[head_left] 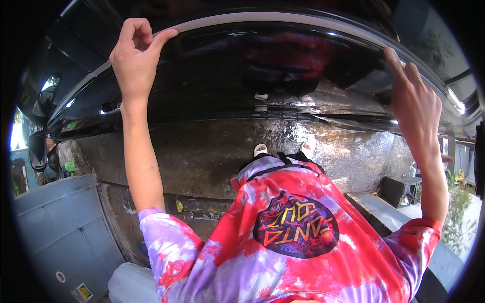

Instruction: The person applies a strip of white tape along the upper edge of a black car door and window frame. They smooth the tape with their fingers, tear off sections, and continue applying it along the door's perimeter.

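A long light grey strip [262, 19] curves along the side of a glossy black car [212, 65], below its windows. My left hand [135, 58] is at the strip's left part, thumb stretched out against it and fingers curled in. Whatever those fingers hold, if anything, is hidden. At the strip's right part, my right hand [417, 98] has its index and middle fingers stretched out, the index fingertip touching the strip. The other fingers of that hand are mostly hidden behind it.
Wet, worn concrete [202, 151] lies between me and the car. A grey metal panel [65, 217] stands at the lower left, near a pale covered object [132, 283]. The car's side mirror [38, 150] juts out at far left. Plants [462, 212] grow at right.
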The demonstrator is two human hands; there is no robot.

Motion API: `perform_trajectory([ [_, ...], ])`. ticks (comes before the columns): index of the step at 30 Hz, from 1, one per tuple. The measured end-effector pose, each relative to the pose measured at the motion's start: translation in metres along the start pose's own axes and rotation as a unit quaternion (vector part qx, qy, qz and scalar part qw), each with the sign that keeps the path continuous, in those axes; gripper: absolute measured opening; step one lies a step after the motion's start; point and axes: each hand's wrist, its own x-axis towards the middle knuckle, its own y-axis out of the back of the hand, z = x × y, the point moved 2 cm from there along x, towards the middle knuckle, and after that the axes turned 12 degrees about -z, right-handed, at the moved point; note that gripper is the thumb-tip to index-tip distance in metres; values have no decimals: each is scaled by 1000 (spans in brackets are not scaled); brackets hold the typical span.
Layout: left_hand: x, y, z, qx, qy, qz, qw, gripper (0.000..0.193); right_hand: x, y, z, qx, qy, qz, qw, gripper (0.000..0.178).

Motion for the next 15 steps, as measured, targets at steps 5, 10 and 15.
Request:
perform_trajectory([
  [5,4,-11,7,-27,-22,12,999,35,-1,6,0,0,-9,11,1000,60],
  [10,9,-27,41,12,-82,14,996,34,-3,10,-3,2,-13,7,1000,61],
  [15,11,-36,49,-15,-86,10,996,30,-10,17,0,0,-14,-7,1000,65],
])
